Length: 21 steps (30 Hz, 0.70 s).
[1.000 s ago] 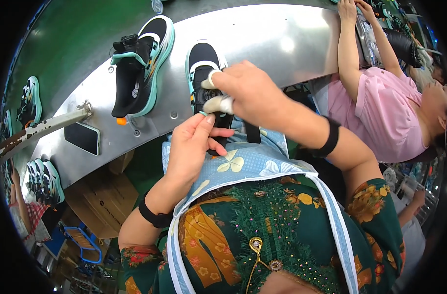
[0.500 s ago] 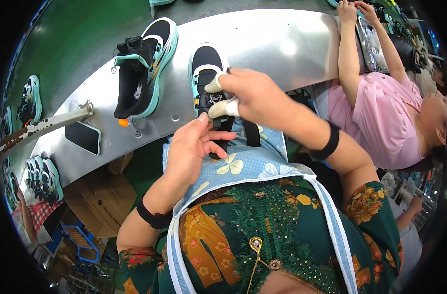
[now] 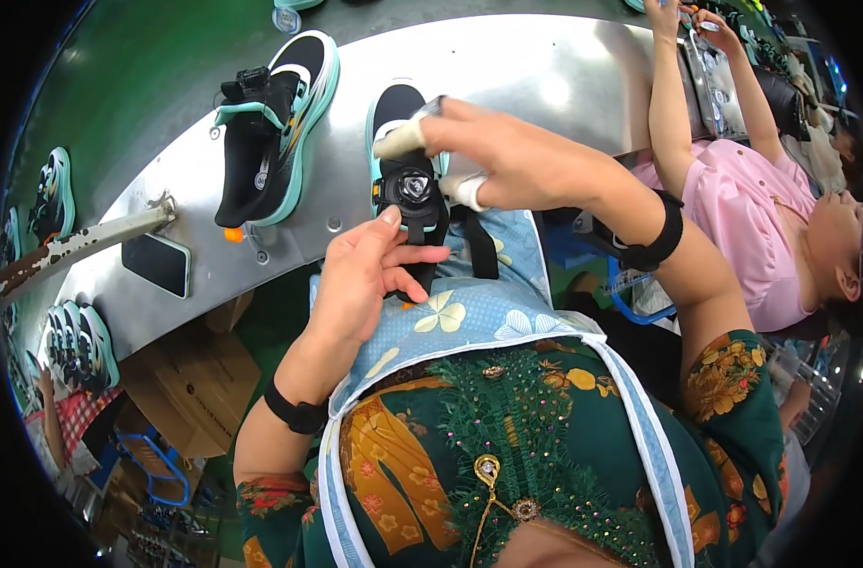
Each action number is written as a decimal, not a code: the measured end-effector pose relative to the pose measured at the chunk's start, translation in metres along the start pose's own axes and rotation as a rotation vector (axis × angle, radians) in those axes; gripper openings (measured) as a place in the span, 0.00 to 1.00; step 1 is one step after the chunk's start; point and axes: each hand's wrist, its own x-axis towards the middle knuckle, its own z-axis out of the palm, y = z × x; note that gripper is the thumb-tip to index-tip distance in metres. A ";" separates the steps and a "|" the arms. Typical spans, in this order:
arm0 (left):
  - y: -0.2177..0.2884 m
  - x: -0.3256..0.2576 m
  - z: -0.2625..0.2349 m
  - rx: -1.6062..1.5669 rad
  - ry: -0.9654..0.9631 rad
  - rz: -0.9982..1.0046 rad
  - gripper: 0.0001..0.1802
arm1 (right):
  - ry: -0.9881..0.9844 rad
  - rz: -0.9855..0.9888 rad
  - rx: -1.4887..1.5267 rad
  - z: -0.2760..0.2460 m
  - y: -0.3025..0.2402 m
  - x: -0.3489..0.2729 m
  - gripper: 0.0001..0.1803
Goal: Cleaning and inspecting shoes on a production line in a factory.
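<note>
A black, white and mint sneaker (image 3: 397, 104) points away from me at the table's near edge, its heel end over my apron. On its tongue sits a round black dial (image 3: 414, 187) with a shiny, clear-looking centre. My left hand (image 3: 360, 275) pinches the shoe just below the dial with thumb and forefinger; its other fingers stretch out. Above the dial hovers my right hand (image 3: 493, 156), open, with pale finger cots on the thumb and a finger, spread to either side of the dial. A second similar sneaker (image 3: 280, 142) lies to the left, a black dial piece on its top.
The metal table (image 3: 507, 76) curves across in front. A phone (image 3: 157, 263) lies near a chipped metal bar (image 3: 90, 246) at left. Below stands a cardboard box (image 3: 190, 388). On the right, a co-worker in a pink shirt (image 3: 744, 227) handles small parts. More shoes (image 3: 81, 346) stand far left.
My right fingers have lifted off the dial and spread apart, uncovering it; its printed face no longer shows. My left hand keeps its hold. The second sneaker appears slightly shifted with the view.
</note>
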 end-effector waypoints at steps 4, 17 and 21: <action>0.004 0.003 0.001 -0.002 0.021 -0.015 0.22 | 0.029 0.214 0.138 0.012 -0.013 0.001 0.24; 0.006 0.006 0.000 0.002 -0.011 -0.018 0.21 | 0.305 -0.122 -0.357 0.049 0.007 -0.024 0.31; 0.008 0.004 -0.001 -0.001 -0.007 0.015 0.21 | 0.267 -0.123 -0.431 0.047 0.011 -0.020 0.30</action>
